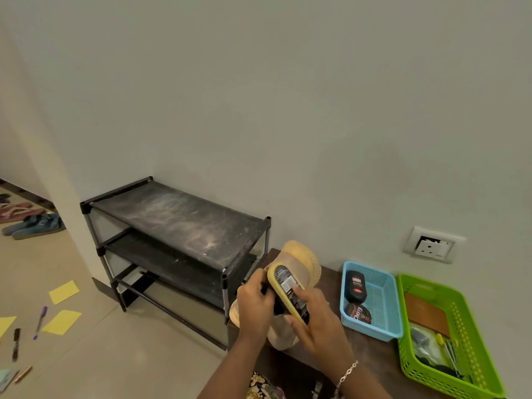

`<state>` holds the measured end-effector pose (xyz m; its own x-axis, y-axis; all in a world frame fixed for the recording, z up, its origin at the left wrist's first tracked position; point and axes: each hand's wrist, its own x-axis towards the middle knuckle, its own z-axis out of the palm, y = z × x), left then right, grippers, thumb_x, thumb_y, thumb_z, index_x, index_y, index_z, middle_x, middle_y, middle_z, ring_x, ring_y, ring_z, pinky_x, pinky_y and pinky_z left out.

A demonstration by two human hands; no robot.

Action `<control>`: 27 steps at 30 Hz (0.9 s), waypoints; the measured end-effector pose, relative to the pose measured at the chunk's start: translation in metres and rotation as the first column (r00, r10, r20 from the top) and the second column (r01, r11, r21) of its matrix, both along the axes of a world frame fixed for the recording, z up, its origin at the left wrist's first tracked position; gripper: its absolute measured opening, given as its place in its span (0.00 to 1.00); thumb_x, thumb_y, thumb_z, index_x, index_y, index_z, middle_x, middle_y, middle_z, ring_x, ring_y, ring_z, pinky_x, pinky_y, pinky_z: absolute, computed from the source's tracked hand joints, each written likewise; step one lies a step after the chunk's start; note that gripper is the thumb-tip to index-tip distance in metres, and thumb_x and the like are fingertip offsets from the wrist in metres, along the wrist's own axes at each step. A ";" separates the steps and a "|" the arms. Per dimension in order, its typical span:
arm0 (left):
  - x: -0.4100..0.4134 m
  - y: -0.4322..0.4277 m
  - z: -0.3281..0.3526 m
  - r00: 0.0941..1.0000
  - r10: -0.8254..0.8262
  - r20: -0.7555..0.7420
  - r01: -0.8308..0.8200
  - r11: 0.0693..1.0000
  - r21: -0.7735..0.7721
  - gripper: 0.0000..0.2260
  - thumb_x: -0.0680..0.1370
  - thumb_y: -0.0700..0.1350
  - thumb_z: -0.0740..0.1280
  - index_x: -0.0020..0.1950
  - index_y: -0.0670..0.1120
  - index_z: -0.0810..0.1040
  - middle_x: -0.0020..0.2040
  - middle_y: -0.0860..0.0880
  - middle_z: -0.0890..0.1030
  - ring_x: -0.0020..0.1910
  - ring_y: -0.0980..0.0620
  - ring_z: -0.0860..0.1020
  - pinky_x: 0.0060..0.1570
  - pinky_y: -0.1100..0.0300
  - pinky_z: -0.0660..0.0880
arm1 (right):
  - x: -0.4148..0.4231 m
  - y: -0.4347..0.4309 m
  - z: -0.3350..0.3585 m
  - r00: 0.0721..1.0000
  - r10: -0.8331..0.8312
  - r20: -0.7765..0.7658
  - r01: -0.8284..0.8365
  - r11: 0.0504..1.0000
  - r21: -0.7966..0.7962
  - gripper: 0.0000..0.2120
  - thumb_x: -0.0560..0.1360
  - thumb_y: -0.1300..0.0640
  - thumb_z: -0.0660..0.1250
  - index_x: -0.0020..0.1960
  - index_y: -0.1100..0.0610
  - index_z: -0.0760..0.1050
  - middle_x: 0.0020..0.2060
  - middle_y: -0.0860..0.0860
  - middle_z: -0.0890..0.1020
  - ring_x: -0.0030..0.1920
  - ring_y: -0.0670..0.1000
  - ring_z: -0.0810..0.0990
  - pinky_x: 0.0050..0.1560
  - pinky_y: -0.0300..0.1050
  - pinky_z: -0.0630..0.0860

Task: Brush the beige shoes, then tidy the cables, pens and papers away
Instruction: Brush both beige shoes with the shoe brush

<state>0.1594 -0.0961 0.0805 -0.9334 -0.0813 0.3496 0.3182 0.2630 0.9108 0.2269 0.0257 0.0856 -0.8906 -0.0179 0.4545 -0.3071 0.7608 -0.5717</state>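
1. A person's right hand (315, 318) is gripping a yellow-backed shoe brush (288, 289), fingers curled over its labelled back. It is working the brush against the beige shoes (302, 260) on the dark wooden table (359, 349), just right of the black two-tier shoe rack (178, 226).
2. The left hand (254, 303) is steadying the shoes, fingers wrapped round them beneath the brush.
3. Brushing appears to be under way; how much is done cannot be told.
4. Tidying is waiting: yellow paper sheets (64, 292), a purple pen (40, 322) and a black marker (16, 344) are lying on the floor left of the rack. No cables are clearly showing.
5. A blue plastic basket (394, 312) and a green plastic basket (403, 355) are standing further right of the rack, probably awaiting the clutter.
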 end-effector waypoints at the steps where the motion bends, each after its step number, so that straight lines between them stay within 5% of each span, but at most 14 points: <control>1: 0.000 -0.001 0.000 1.000 -0.001 0.001 0.001 1.000 -0.010 0.10 0.72 0.33 0.65 0.35 0.47 0.75 0.31 0.54 0.79 0.32 0.57 0.76 0.31 0.62 0.73 | -0.003 0.005 -0.003 1.000 0.021 -0.006 -0.021 0.999 0.031 0.24 0.72 0.29 0.51 0.62 0.41 0.61 0.54 0.41 0.70 0.50 0.39 0.73 0.47 0.24 0.69; 5: -0.005 -0.007 -0.005 0.999 -0.018 -0.033 0.017 0.999 -0.043 0.05 0.72 0.31 0.64 0.37 0.38 0.75 0.49 0.51 0.84 0.44 0.59 0.80 0.38 0.56 0.77 | -0.023 0.031 0.003 0.969 -0.236 0.066 0.245 0.934 -0.259 0.22 0.73 0.44 0.63 0.64 0.49 0.64 0.56 0.51 0.75 0.54 0.50 0.76 0.50 0.38 0.71; 7: -0.004 -0.005 -0.002 1.000 -0.010 -0.006 0.010 0.999 -0.036 0.07 0.72 0.30 0.64 0.37 0.40 0.75 0.47 0.51 0.84 0.42 0.57 0.80 0.39 0.55 0.78 | -0.022 0.023 0.004 0.972 -0.231 0.035 0.232 0.940 -0.251 0.21 0.74 0.44 0.64 0.64 0.47 0.63 0.55 0.50 0.75 0.51 0.46 0.76 0.46 0.33 0.70; 11: -0.002 -0.006 0.002 0.999 -0.009 0.040 0.008 1.000 0.015 0.17 0.72 0.30 0.66 0.37 0.53 0.73 0.37 0.53 0.82 0.35 0.62 0.78 0.36 0.66 0.75 | -0.004 0.002 -0.014 0.996 0.074 -0.046 -0.074 0.997 0.007 0.22 0.74 0.34 0.52 0.65 0.40 0.59 0.56 0.42 0.69 0.51 0.37 0.73 0.50 0.19 0.66; 13: -0.003 -0.011 0.001 0.999 -0.008 0.046 0.007 0.999 0.035 0.19 0.72 0.30 0.65 0.36 0.56 0.73 0.41 0.52 0.83 0.41 0.61 0.80 0.41 0.60 0.78 | -0.013 0.016 -0.009 0.998 0.027 -0.052 -0.027 1.000 -0.005 0.19 0.74 0.37 0.57 0.64 0.34 0.58 0.57 0.40 0.68 0.54 0.38 0.72 0.51 0.23 0.67; 16: -0.007 -0.014 -0.002 0.997 -0.011 0.072 0.008 0.999 0.045 0.20 0.71 0.31 0.64 0.33 0.57 0.71 0.42 0.50 0.84 0.43 0.57 0.80 0.42 0.46 0.78 | -0.029 0.032 -0.003 0.980 -0.196 0.018 0.195 0.953 -0.232 0.26 0.74 0.53 0.66 0.67 0.41 0.58 0.62 0.47 0.70 0.59 0.47 0.73 0.56 0.38 0.68; 21: -0.007 -0.012 0.003 0.991 -0.023 0.128 0.012 0.996 0.086 0.16 0.71 0.32 0.67 0.34 0.53 0.74 0.40 0.47 0.83 0.39 0.47 0.81 0.41 0.43 0.78 | -0.009 -0.003 -0.017 0.997 0.082 0.010 -0.081 0.996 -0.035 0.26 0.71 0.31 0.54 0.66 0.35 0.53 0.60 0.49 0.71 0.57 0.47 0.73 0.55 0.38 0.72; 24: -0.008 -0.016 0.001 0.991 -0.037 0.125 0.026 0.996 0.085 0.14 0.72 0.32 0.67 0.34 0.51 0.75 0.40 0.44 0.83 0.39 0.46 0.81 0.43 0.40 0.77 | -0.020 0.012 -0.019 0.999 0.043 -0.020 -0.044 0.998 -0.035 0.27 0.72 0.43 0.59 0.68 0.36 0.53 0.62 0.52 0.72 0.60 0.51 0.73 0.58 0.45 0.74; 27: -0.007 -0.016 0.002 0.990 -0.033 0.137 0.025 0.998 0.065 0.16 0.72 0.31 0.65 0.35 0.53 0.75 0.39 0.47 0.83 0.40 0.52 0.79 0.43 0.41 0.77 | -0.035 0.026 -0.016 0.982 -0.182 0.058 0.191 0.943 -0.274 0.32 0.73 0.54 0.66 0.68 0.39 0.50 0.67 0.53 0.67 0.65 0.52 0.70 0.64 0.46 0.68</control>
